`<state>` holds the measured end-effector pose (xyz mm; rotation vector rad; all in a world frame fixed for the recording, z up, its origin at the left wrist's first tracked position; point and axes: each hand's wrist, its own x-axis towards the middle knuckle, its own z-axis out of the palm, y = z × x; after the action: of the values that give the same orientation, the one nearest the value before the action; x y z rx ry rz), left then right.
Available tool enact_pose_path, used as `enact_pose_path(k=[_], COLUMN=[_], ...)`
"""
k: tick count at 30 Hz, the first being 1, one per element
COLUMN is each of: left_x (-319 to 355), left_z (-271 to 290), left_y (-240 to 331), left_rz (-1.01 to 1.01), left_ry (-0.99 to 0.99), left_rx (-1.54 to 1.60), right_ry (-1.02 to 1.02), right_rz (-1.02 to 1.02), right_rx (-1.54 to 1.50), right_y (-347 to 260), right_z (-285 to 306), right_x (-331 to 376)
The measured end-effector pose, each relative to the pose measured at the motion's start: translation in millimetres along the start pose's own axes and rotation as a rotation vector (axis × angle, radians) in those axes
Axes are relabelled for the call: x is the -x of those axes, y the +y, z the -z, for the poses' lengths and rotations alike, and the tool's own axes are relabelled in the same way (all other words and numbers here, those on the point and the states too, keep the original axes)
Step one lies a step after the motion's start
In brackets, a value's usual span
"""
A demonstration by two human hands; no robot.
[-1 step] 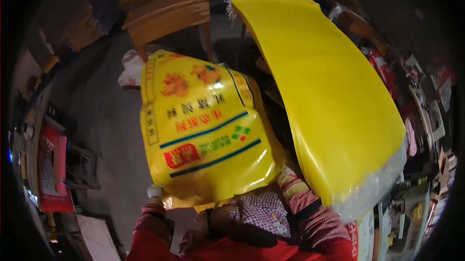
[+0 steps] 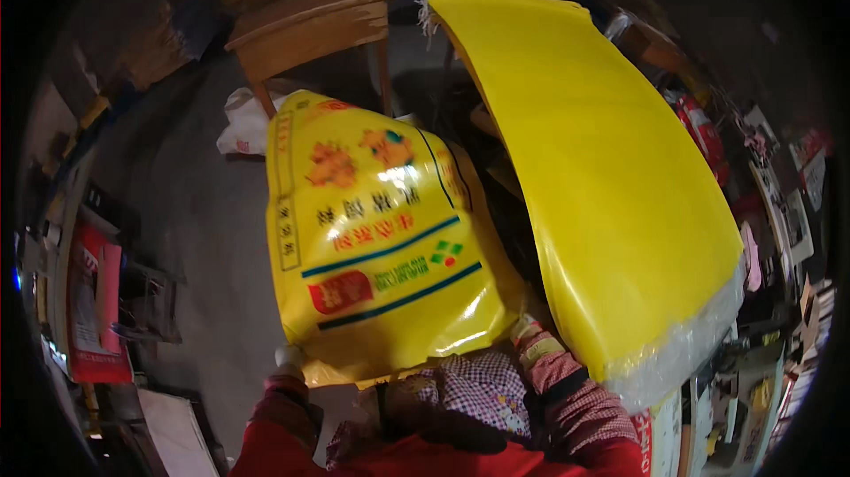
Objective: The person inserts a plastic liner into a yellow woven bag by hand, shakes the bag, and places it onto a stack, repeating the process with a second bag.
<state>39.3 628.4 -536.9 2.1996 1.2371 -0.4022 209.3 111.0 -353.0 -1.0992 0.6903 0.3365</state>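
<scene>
A large yellow printed plastic sack [image 2: 390, 211] spreads out in front of me, its print upside down to me and its surface shiny and creased. My left hand [image 2: 289, 357], in a white glove, is closed on its near left corner. At the near right corner, my right hand [image 2: 526, 332] grips the sack's edge, the fingers partly hidden. Right beside the sack lies a stack of plain yellow sheets or flat sacks [image 2: 611, 158], with frayed threads at its far end and clear plastic wrap [image 2: 682, 353] at its near end.
A worn wooden table [image 2: 310, 34] stands beyond the sack, with a white bag [image 2: 242, 121] on the floor by its leg. A dark metal frame [image 2: 146, 304] is at the left, next to a red and white box [image 2: 93, 318]. Cluttered shelving [image 2: 779, 211] lines the right.
The printed sack has shifted slightly to the right, most at its upper part. Both hands keep their hold at its near corners.
</scene>
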Motion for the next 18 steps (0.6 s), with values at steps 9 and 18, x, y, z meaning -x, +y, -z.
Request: enact_pose_path(k=[9,18], left_x=[60.4,62.6], left_z=[-70.4,-125.8], left_y=[53.8,24.5], left_rz=[0.026,0.278], left_ry=[-0.009,-0.164], left_rx=[0.156,1.507], right_ry=[-0.026,0.205], right_rz=[-0.115,-0.223], right_rx=[-0.023,-0.071], right_y=[13.1,35.8], right_z=[60.2,73.8], right_x=[-71.2,-75.4])
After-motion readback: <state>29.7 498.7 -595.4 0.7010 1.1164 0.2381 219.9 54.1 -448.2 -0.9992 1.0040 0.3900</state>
